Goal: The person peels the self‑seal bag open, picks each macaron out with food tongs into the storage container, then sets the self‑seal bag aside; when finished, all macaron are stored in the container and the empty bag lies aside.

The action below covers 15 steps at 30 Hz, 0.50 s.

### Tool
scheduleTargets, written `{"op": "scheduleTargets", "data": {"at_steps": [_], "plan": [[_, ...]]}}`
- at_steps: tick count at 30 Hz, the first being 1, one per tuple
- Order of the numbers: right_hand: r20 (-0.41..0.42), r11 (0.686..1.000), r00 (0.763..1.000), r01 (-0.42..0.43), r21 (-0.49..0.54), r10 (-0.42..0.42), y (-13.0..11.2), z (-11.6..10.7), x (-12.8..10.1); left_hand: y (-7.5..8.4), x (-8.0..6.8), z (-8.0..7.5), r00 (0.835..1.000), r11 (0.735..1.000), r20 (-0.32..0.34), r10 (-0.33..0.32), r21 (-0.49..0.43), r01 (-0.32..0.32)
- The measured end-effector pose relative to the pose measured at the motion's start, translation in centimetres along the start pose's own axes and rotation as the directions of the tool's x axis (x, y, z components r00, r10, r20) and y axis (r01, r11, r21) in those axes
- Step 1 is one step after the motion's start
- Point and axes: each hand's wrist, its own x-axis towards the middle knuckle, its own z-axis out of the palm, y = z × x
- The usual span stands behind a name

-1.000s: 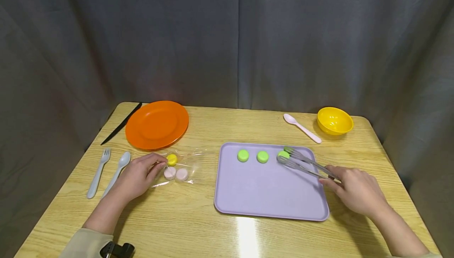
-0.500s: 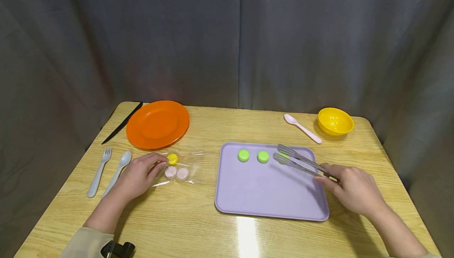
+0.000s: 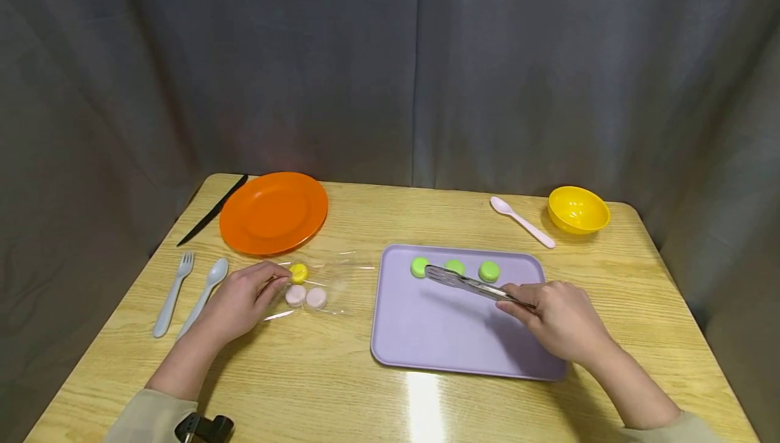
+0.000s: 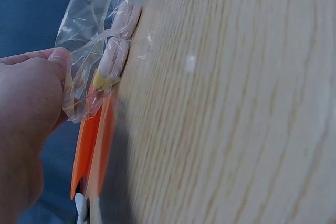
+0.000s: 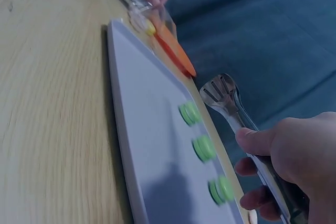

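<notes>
In the head view, my left hand (image 3: 246,297) pinches the edge of a clear plastic bag (image 4: 84,24). Inside the bag lie a yellow macaron (image 3: 298,273) and two pale pink macarons (image 3: 315,298). My right hand (image 3: 560,318) grips metal tongs (image 3: 457,280) over the lilac tray (image 3: 451,341). The tongs' slotted ends sit close together, with nothing seen between them. Three green macarons stand in a row along the tray's far side: a left one (image 3: 418,267), a middle one (image 3: 454,267) partly behind the tongs, and a right one (image 3: 489,271).
An orange plate (image 3: 274,213) and a black knife (image 3: 213,211) lie at the back left. A pale fork (image 3: 173,294) and spoon (image 3: 207,287) are left of my left hand. At the back right are a pink spoon (image 3: 523,222) and yellow bowl (image 3: 579,211).
The tongs have come off the right green macaron, swung left across the tray with my right hand, and their ends have drawn together. My left hand stays on the bag.
</notes>
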Motion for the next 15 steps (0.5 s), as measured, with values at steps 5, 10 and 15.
{"op": "scheduleTargets", "data": {"at_steps": [5, 10, 15], "plan": [[0.029, 0.998, 0.998, 0.055, 0.04, -0.056, -1.7, 1.6, 2.0, -0.1, 0.0, 0.0, 1.0, 1.0, 0.002, -0.001, -0.013, 0.001], [0.075, 0.995, 0.992, 0.097, 0.039, -0.099, -3.4, 3.6, 4.1, -0.1, -0.1, -0.1, 1.0, 1.0, 0.007, -0.014, -0.014, 0.014], [0.114, 0.992, 0.986, 0.121, 0.028, -0.124, -4.7, 5.3, 5.7, -0.1, 0.0, -0.1, 1.0, 1.0, 0.008, -0.007, -0.018, 0.007]]}}
